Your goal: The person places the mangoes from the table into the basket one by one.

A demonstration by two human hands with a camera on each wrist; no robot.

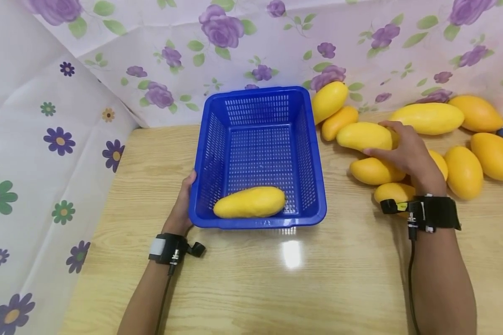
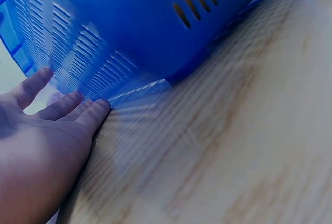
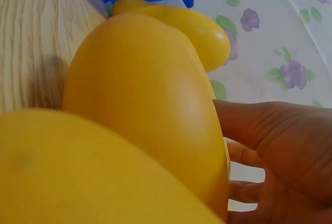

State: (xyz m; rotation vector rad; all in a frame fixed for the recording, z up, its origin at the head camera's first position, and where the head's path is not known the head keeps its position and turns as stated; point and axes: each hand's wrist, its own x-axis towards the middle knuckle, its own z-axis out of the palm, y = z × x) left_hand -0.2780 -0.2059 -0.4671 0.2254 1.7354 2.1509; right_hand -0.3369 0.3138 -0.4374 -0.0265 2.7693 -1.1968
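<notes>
On the table (image 1: 243,279), a blue basket (image 1: 257,223) is touched at its left side by the straight fingers of the left hand (image 1: 182,204). A long fruit (image 1: 249,203) is held inside, at the near end. Right of the basket, among other fruits, a yellow fruit (image 1: 362,135) is gripped near its right end between the right hand's (image 1: 408,151) thumb and fingers. Probably firm, fairly weighty, slippery-skinned and easily bruised, it would best be grasped around its middle.

Basket (image 1: 257,223) was blue, fruits (image 1: 362,136) were yellow to orange-yellow, tabletop (image 1: 255,288) showed a pale-brown wood grain, rear cloth (image 1: 142,37) bore a purple-rose and green-leaf print on white, side cloth (image 1: 29,153) carried a multicoloured flower print.
</notes>
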